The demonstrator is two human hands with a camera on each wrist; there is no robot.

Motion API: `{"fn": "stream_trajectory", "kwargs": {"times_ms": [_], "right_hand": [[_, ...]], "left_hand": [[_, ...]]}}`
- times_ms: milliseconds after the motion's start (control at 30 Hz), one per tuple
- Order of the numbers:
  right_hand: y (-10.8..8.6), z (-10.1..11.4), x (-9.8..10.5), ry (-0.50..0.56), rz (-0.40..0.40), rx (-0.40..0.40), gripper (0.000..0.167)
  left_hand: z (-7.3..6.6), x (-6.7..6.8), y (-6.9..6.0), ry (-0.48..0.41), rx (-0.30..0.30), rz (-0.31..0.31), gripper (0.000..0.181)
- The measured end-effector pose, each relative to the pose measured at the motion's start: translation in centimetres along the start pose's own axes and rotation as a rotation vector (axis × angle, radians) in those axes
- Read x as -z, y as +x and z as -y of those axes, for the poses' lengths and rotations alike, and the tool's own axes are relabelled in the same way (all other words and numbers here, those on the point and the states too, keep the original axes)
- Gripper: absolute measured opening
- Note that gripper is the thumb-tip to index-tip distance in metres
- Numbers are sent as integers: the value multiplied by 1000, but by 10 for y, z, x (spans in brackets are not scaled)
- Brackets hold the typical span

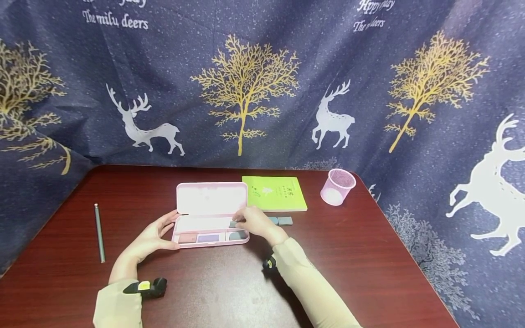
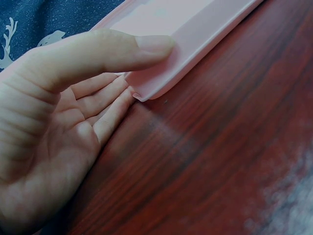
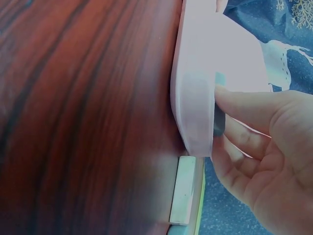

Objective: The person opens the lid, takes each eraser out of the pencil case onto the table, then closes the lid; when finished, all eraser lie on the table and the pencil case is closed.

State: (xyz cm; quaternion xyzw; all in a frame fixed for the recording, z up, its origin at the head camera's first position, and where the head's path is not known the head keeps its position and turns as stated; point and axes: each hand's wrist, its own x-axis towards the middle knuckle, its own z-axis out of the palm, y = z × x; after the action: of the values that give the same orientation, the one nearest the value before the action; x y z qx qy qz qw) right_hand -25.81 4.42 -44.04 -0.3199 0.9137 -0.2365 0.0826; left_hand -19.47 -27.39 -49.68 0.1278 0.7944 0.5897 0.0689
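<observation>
A pink pencil case (image 1: 211,199) lies on the table with its lid raised. My left hand (image 1: 149,237) holds its left end, thumb (image 2: 154,49) at the front and fingers behind the corner. Over the case's right end, my right hand (image 1: 258,222) pinches a small dark teal block (image 3: 219,122) between thumb and fingers, partly hidden by them. Inside the front of the case lie a brownish-pink block (image 1: 187,238), a bluish-purple block (image 1: 208,238) and a grey-green rounded piece (image 1: 237,235).
Right of the case lies a grey-teal bar (image 1: 285,221), before a lime-green book (image 1: 279,193). A pink mesh cup (image 1: 337,187) stands at the back right. A dark green pen (image 1: 100,233) lies at the left. Behind the table (image 1: 213,287) hangs a blue cloth (image 1: 279,127).
</observation>
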Motion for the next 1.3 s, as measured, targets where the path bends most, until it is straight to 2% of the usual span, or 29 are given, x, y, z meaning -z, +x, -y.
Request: {"fn": "stream_trajectory", "kwargs": {"times_ms": [400, 700, 867, 1300], "right_hand": [[-1, -1, -1, -6, -12, 14, 17], [-4, -4, -3, -19, -54, 46, 14], [-6, -6, 0, 9, -108, 52, 15], [-19, -26, 10, 24, -285, 90, 18]], "left_hand": [[1, -1, 1, -5, -4, -4, 104], [2, -1, 1, 15, 3, -6, 104], [4, -1, 2, 18, 17, -9, 105], [2, 0, 1, 20, 3, -7, 104]]}}
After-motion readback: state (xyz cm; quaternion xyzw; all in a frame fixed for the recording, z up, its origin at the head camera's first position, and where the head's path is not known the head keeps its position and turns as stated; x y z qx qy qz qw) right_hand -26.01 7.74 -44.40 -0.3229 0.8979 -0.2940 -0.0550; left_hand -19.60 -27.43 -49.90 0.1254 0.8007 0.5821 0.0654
